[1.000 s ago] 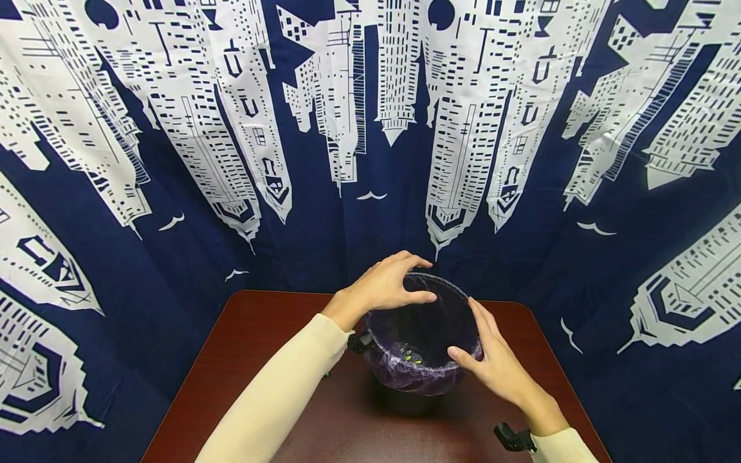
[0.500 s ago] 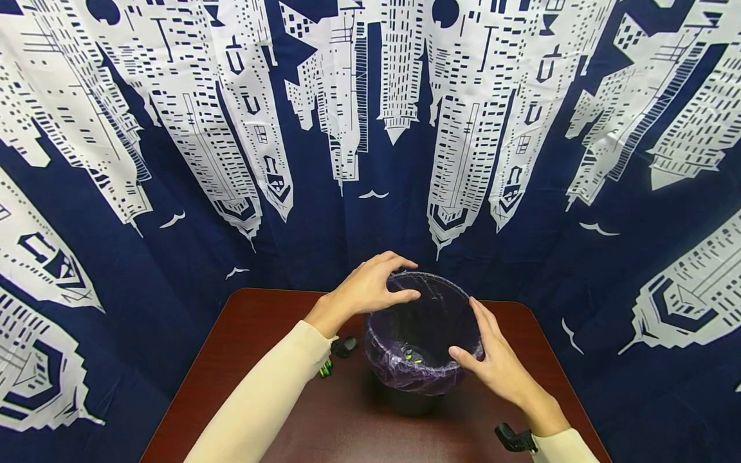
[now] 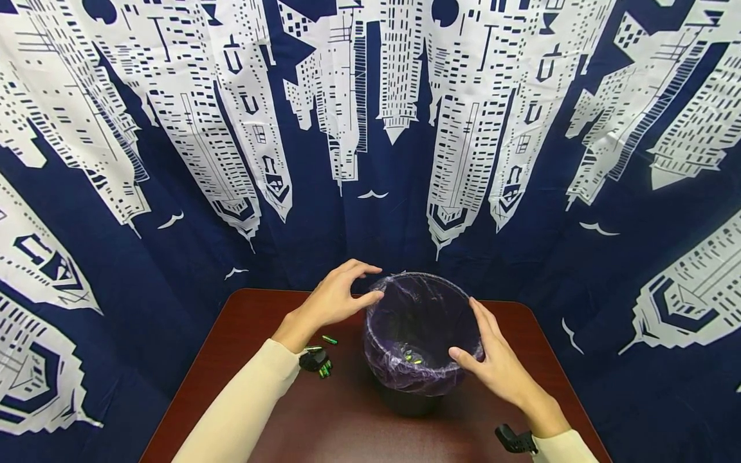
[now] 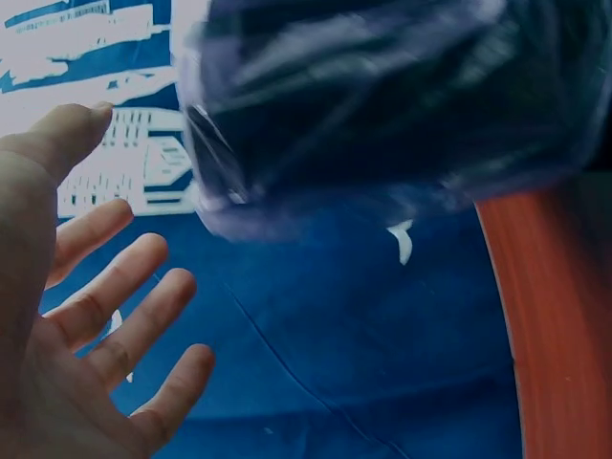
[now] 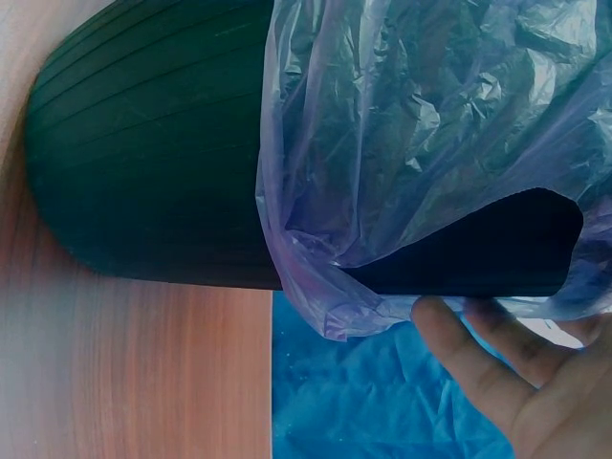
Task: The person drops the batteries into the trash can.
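Observation:
A dark trash can (image 3: 408, 404) stands on the table, lined with a translucent purple trash bag (image 3: 413, 381) folded out over its rim. In the right wrist view a bare patch of the can's dark wall (image 5: 478, 253) shows below the bag's edge. My right hand (image 3: 498, 360) rests at the can's right rim, fingertips against its side and thumb over the opening, fingers nearly straight. My left hand (image 3: 332, 299) is spread open just left of the rim, holding nothing; the left wrist view shows its fingers apart from the bag. Small green-yellow cylinders like batteries (image 3: 413, 359) lie inside.
Several similar green batteries (image 3: 325, 368) lie on the red-brown table (image 3: 347, 431) by my left wrist, with one battery (image 3: 329, 339) slightly apart. A navy curtain (image 3: 347, 238) with a white skyline print surrounds the table's back and sides.
My left hand has moved left, from above the can's opening to beside its left rim, uncovering batteries on the table. The right hand and the can have stayed in place.

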`<state>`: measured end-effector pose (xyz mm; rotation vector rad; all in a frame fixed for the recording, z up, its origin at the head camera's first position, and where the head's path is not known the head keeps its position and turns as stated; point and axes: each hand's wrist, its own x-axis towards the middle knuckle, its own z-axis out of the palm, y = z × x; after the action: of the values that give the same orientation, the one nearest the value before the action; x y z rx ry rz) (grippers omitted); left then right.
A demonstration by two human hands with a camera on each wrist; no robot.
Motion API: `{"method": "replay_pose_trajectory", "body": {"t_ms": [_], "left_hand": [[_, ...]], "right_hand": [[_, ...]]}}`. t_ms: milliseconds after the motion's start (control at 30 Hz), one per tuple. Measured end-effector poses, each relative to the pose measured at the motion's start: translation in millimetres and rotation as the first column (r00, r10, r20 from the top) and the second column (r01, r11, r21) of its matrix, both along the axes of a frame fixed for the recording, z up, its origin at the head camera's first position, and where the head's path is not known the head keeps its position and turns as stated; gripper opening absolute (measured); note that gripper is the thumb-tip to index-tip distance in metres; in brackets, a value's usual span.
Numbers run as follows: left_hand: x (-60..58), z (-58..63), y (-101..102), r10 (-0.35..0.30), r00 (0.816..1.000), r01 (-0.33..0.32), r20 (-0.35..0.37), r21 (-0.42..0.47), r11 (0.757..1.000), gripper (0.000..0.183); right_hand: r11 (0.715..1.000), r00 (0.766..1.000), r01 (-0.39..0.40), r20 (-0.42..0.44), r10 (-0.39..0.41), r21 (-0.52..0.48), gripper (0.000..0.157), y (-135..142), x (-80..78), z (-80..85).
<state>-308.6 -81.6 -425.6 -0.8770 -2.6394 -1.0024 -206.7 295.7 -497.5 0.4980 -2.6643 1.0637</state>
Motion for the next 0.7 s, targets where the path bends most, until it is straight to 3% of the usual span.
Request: {"method": "replay_pose_trajectory", "body": {"t_ms": [300, 700], "left_hand": [[2.2, -29.6, -35.3, 0.058, 0.998, -0.060, 0.029, 0.077, 0.995, 0.055], [7.5, -92.6, -91.9, 0.150, 0.988, -0.152, 0.026, 0.072, 0.986, 0.049]], "right_hand": [[1.000, 1.000, 0.011, 0.005, -0.011, 0.006, 0.115, 1.1, -1.5, 0.5], [1.000, 1.000, 0.011, 0.003, -0.011, 0.013, 0.116, 0.4, 0.8, 1.4]]}}
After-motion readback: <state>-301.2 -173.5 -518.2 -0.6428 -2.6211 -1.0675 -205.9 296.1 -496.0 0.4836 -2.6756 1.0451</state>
